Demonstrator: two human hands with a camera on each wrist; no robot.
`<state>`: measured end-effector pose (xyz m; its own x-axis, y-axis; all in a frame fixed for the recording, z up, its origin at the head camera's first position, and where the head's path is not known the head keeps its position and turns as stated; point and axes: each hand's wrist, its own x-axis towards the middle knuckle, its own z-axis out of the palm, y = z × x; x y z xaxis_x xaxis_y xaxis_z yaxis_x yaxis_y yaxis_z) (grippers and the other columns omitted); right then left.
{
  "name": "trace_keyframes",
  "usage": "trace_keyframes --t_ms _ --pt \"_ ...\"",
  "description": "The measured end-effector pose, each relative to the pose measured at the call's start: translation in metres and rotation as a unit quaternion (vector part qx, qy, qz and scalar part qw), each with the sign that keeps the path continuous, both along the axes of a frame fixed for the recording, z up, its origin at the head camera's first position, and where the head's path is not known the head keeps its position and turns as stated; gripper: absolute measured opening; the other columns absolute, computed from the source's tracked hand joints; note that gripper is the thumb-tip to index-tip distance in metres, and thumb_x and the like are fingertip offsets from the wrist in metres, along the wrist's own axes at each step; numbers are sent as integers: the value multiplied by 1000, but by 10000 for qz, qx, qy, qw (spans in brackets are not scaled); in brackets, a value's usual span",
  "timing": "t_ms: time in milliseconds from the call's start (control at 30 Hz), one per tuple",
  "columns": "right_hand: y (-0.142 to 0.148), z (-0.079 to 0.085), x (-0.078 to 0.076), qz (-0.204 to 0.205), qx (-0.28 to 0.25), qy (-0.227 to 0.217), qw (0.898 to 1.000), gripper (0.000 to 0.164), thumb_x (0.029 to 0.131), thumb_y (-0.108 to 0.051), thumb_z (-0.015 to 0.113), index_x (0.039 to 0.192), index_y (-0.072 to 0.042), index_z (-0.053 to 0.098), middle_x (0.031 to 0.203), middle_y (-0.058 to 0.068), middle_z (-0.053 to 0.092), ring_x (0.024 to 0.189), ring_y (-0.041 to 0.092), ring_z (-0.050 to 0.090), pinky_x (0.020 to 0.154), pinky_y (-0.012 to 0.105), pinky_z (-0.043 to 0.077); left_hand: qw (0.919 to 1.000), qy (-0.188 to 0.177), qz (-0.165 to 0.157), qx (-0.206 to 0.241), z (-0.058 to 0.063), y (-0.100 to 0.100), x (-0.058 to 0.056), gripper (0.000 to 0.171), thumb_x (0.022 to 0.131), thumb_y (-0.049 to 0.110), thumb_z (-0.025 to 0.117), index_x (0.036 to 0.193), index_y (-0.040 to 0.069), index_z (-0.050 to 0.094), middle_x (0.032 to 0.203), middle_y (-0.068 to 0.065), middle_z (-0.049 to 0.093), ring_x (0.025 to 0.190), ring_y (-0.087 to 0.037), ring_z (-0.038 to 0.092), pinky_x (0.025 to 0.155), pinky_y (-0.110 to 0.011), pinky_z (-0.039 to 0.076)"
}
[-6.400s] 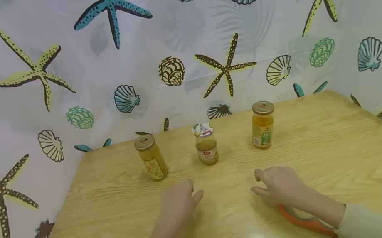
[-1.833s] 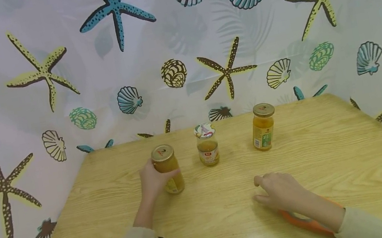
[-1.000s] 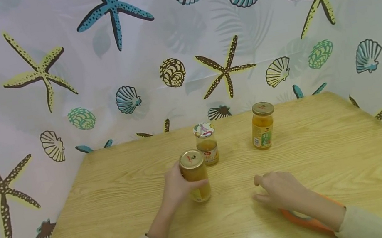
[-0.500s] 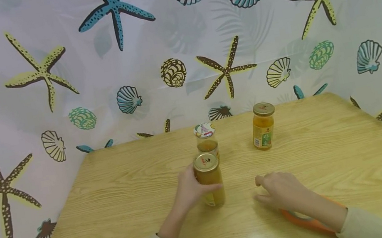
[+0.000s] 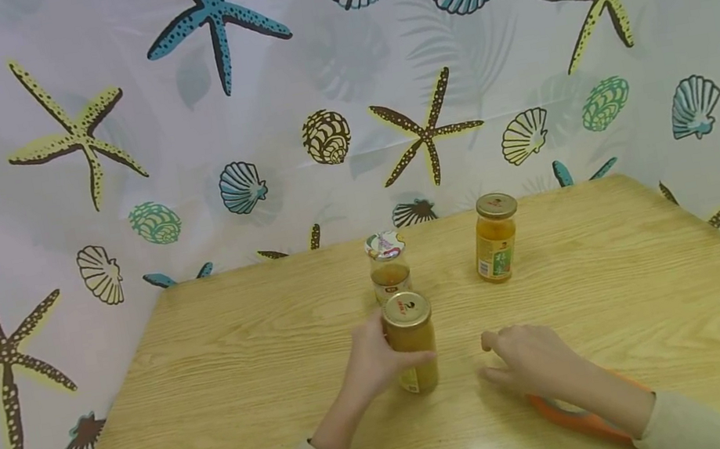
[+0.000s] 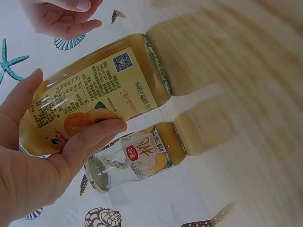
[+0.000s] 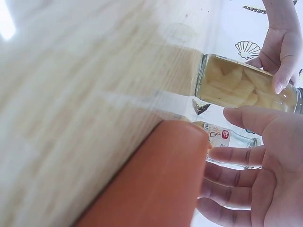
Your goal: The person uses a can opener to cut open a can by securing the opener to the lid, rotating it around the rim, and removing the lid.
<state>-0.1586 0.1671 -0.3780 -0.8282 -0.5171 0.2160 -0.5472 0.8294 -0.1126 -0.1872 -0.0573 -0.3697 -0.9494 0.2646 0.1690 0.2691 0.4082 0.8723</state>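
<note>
In the head view my left hand [image 5: 372, 361] grips a tall glass jar of yellow fruit pieces [image 5: 415, 338] with a gold lid. Thumb and fingers wrap its sides, and the jar stands upright, its base at or just above the tabletop. The left wrist view shows its yellow label [image 6: 90, 90] with peach pictures. To the right, my right hand [image 5: 532, 354] is loosely bent and holds nothing; its fingers are spread apart in the right wrist view. Beneath the right forearm lies an orange curved object [image 5: 571, 419] with a grey inner edge, partly hidden.
Behind the held jar stands a smaller, part-filled jar [image 5: 389, 271] with a patterned lid, its lower part covered. Another gold-lidded jar [image 5: 496, 245] stands at the back right of the wooden table [image 5: 216, 391]. A shell-and-starfish curtain [image 5: 305, 67] surrounds the table's back and sides.
The left hand took hold of the left jar and brought it rightward and nearer, to in front of the middle jar. Movement has slowed lately. The right hand stays nearly still.
</note>
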Motion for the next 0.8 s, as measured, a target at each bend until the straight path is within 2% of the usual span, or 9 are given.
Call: trace_keyframes --t_ms 133,300,467,800 --pt "0 0 0 -102 38 -88 9999 29 76 -27 73 87 -3 63 57 -5 49 45 4 34 37 14 27 10000 72 -60 -26 -1 1 0 67 64 14 84 120 1 50 115 -12 59 105 -27 57 87 -38 48" --pt "0 -1 0 46 55 73 9999 29 76 -27 73 87 -3 63 59 -3 52 45 3 34 38 12 28 9999 67 -100 15 0 1 1 68 64 14 84 121 2 49 117 -11 59 106 -26 57 88 -38 47" --pt "0 -1 0 74 78 59 9999 29 77 -27 73 87 -2 63 58 -5 49 45 3 32 38 13 27 9999 -38 -73 -71 1 1 2 70 65 15 83 123 1 47 119 -14 57 107 -28 56 88 -40 47" --pt "1 0 1 146 160 164 9996 28 75 -26 74 87 -4 63 58 -4 49 43 2 30 36 13 26 9983 -165 -169 -535 2 0 -2 77 66 16 83 129 2 40 119 -14 56 109 -30 54 92 -45 43"
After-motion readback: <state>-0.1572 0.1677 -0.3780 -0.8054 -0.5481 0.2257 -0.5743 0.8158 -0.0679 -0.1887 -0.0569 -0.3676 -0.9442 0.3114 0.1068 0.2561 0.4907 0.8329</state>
